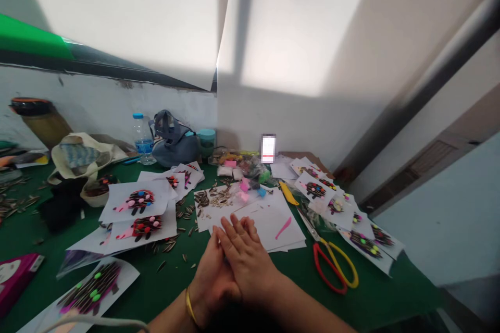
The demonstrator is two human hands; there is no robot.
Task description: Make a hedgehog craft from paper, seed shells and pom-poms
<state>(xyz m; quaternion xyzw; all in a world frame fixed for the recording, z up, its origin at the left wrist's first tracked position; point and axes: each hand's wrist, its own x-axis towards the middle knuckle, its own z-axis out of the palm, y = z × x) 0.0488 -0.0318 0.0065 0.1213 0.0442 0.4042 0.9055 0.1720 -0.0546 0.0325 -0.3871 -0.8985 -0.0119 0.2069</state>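
Observation:
My left hand (213,270) and my right hand (250,260) are pressed together palm to palm above the near edge of the white paper sheets (265,226). The right one lies over the left, its fingers pointing away from me. Anything between the palms is hidden. A yellow bangle (190,306) circles my left wrist. On the paper are a pink strip (283,228), sunflower seeds (214,197), and pink clay (244,187) beside a blue piece (261,193). A yellow tool (288,193) lies at the paper's right edge.
Large scissors (332,265) with red and yellow handles rest on the green table at right. Hedgehog pictures (138,201) lie at left, and more (314,189) at right. A water bottle (143,140), blue bag (174,143) and lit phone (268,148) stand behind.

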